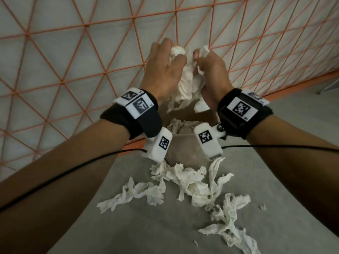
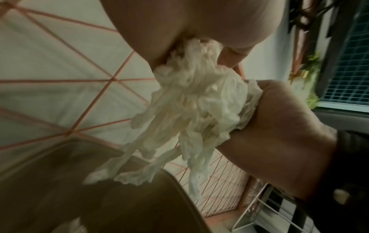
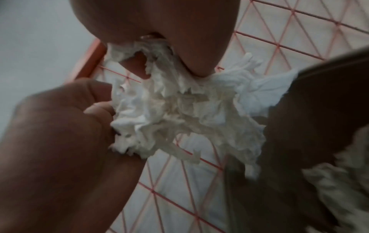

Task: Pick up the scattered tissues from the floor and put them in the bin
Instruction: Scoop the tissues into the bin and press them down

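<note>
Both hands hold one crumpled bundle of white tissues together, up in the air over a brown bin. My left hand grips the bundle's left side and my right hand grips its right side, fingers curled into the paper. Loose ends of the tissue bundle hang toward the bin's rim. From the right wrist, the bundle fills the middle, with tissues lying inside the bin. Several more crumpled tissues lie on the grey floor in front of the bin.
An orange wire mesh panel with triangular cells leans against the white wall behind the bin. The grey floor spreads below. A small tissue scrap lies at the right. A white wire rack stands off to the right.
</note>
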`<action>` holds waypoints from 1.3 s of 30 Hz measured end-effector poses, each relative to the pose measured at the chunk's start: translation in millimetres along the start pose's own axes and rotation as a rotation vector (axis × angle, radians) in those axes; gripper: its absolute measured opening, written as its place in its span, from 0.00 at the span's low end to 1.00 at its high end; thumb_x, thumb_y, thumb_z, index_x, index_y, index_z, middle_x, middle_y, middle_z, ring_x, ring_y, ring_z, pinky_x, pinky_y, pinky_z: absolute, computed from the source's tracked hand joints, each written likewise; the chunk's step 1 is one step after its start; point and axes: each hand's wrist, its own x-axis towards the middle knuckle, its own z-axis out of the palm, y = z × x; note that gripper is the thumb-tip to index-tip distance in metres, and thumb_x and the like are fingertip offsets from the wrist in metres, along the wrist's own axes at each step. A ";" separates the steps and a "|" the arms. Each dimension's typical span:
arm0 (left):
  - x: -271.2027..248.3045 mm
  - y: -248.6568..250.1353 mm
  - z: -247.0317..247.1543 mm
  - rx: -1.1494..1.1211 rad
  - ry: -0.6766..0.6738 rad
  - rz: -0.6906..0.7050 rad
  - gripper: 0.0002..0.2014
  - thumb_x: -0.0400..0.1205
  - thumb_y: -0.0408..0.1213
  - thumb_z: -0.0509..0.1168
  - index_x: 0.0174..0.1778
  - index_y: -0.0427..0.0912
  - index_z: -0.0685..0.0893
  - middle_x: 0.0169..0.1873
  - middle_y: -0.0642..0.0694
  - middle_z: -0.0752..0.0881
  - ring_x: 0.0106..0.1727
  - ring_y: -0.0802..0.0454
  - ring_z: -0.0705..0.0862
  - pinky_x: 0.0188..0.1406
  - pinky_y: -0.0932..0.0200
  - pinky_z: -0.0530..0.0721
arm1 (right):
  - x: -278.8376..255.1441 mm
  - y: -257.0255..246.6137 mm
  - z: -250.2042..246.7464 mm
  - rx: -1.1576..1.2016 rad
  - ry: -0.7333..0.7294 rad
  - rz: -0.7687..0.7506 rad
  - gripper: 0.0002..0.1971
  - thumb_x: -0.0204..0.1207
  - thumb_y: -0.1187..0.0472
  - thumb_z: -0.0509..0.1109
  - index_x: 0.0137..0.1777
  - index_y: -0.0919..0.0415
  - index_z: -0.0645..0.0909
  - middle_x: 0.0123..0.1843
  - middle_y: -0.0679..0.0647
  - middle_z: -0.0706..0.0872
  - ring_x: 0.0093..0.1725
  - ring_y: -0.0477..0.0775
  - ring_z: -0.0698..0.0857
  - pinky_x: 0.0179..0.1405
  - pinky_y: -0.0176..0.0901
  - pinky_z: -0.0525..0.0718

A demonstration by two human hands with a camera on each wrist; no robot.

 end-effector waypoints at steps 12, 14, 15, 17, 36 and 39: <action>-37.2 -79.0 -38.0 0.087 0.118 -0.131 0.13 0.78 0.43 0.59 0.49 0.50 0.89 0.41 0.58 0.88 0.42 0.56 0.88 0.52 0.50 0.89 | -20.2 27.0 -71.5 -0.802 -0.023 -0.002 0.17 0.69 0.60 0.63 0.55 0.47 0.86 0.57 0.46 0.87 0.48 0.47 0.88 0.49 0.44 0.89; -58.3 -103.4 -42.5 0.054 0.237 -0.201 0.12 0.78 0.40 0.59 0.48 0.48 0.87 0.42 0.56 0.87 0.44 0.54 0.87 0.49 0.46 0.89 | -29.1 32.4 -92.2 -0.712 0.096 -0.068 0.16 0.69 0.65 0.61 0.48 0.46 0.85 0.50 0.46 0.88 0.45 0.51 0.88 0.45 0.46 0.87; -72.9 -120.3 -39.5 0.082 0.244 -0.259 0.10 0.78 0.38 0.60 0.48 0.48 0.86 0.44 0.54 0.87 0.45 0.52 0.87 0.50 0.46 0.89 | -35.3 40.4 -103.2 -0.671 0.154 -0.055 0.16 0.69 0.67 0.61 0.45 0.46 0.85 0.47 0.46 0.87 0.44 0.52 0.87 0.43 0.48 0.86; -105.3 -149.3 -25.6 0.128 0.039 -0.425 0.08 0.78 0.35 0.64 0.48 0.49 0.85 0.47 0.53 0.86 0.49 0.51 0.86 0.49 0.51 0.86 | -49.9 70.3 -127.3 -0.667 0.257 0.040 0.14 0.69 0.66 0.60 0.41 0.45 0.83 0.42 0.47 0.86 0.41 0.52 0.85 0.41 0.50 0.85; -207.3 -230.4 101.2 0.253 -0.514 -0.609 0.08 0.72 0.39 0.70 0.42 0.45 0.78 0.48 0.40 0.86 0.49 0.40 0.85 0.52 0.49 0.83 | -151.3 232.4 -137.5 -1.563 -0.444 0.471 0.25 0.72 0.45 0.69 0.65 0.58 0.78 0.63 0.60 0.80 0.65 0.65 0.75 0.59 0.55 0.78; -205.0 -220.6 84.2 0.155 -0.413 -0.658 0.05 0.73 0.33 0.65 0.35 0.45 0.74 0.42 0.41 0.83 0.43 0.40 0.85 0.47 0.43 0.87 | -151.2 232.9 -135.1 -1.459 -0.406 0.471 0.20 0.72 0.53 0.70 0.61 0.63 0.79 0.58 0.61 0.83 0.59 0.65 0.80 0.52 0.49 0.76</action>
